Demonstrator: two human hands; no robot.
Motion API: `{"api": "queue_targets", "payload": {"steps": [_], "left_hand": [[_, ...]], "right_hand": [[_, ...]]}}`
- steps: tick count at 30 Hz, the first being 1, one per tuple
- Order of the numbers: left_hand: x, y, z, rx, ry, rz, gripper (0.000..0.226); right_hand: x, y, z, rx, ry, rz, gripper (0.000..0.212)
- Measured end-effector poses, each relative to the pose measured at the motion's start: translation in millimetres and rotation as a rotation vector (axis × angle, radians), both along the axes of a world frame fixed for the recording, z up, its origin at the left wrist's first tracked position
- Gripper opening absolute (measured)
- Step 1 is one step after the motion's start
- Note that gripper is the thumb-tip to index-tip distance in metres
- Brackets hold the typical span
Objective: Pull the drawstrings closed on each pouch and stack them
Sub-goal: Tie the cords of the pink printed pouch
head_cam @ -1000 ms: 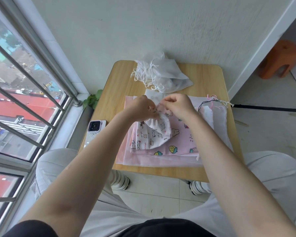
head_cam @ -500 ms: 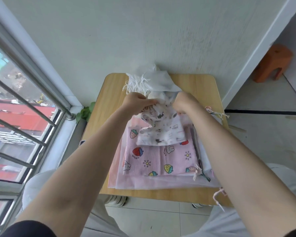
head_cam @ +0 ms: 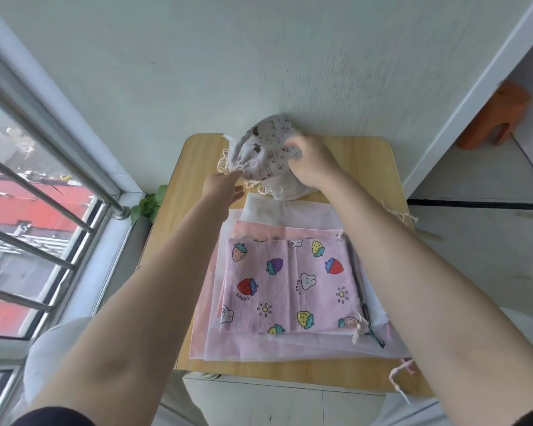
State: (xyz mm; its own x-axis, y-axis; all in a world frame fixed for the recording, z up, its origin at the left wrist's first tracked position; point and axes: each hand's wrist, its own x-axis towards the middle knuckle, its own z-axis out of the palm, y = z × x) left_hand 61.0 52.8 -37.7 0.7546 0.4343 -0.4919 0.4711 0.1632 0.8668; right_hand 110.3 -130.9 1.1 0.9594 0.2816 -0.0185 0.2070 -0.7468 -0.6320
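Observation:
A white pouch with small animal prints point(head_cam: 266, 150) is held up at the far end of the wooden table point(head_cam: 191, 161), over a pile of white pouches point(head_cam: 285, 192) with frayed strings. My right hand point(head_cam: 313, 161) grips its right side. My left hand point(head_cam: 223, 189) pinches its gathered mouth and drawstring at the left. Nearer to me lies a flat stack: a pink pouch with strawberry and rabbit prints point(head_cam: 290, 287) on top of larger pink and sheer white pouches point(head_cam: 259, 348).
A wall stands just behind the table. Window bars point(head_cam: 43, 192) run along the left, with a small green plant point(head_cam: 148, 206) below the sill. An orange stool point(head_cam: 496, 118) sits on the floor at the right. My knees are under the table's near edge.
Both hands carried the animal-print pouch away from the pink stack to the far pile. Its mouth is now gathered at the left. The strawberry pouch is fully uncovered.

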Motion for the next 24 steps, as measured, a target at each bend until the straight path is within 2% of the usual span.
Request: {"api": "queue_targets", "payload": {"steps": [2,5,7,9,10,13,19,24], "left_hand": [[-10,-4,-6,0.221,0.047,-0.084,0.057],[-27,-19,-6,0.613,-0.039,-0.262,0.032],[-41,-32,-7,0.758,-0.066,-0.546,0.019],[-54,-43,-13,0.886,-0.008,-0.876,0.021],[-58,-46,-19,0.954,0.039,-0.970,0.025],[-67,-51,-30,1.129,0.072,-0.987,0.027],[-80,-54,-28,1.167,0.027,-0.929,0.019],[-87,-65,-16,0.978,-0.159,-0.841,0.031]], "right_hand": [[-10,-5,-10,-0.115,0.066,0.001,0.028],[-26,-11,-20,-0.325,0.217,0.062,0.023],[-40,-16,-25,-0.466,0.275,0.086,0.015],[-53,-22,-30,-0.551,0.281,0.089,0.015],[-59,-25,-32,-0.601,0.283,0.093,0.013],[-72,-33,-40,-0.745,0.259,0.111,0.008],[-85,-42,-45,-0.789,0.145,0.131,0.014],[-96,-29,-30,-0.526,0.041,0.171,0.016]]}}
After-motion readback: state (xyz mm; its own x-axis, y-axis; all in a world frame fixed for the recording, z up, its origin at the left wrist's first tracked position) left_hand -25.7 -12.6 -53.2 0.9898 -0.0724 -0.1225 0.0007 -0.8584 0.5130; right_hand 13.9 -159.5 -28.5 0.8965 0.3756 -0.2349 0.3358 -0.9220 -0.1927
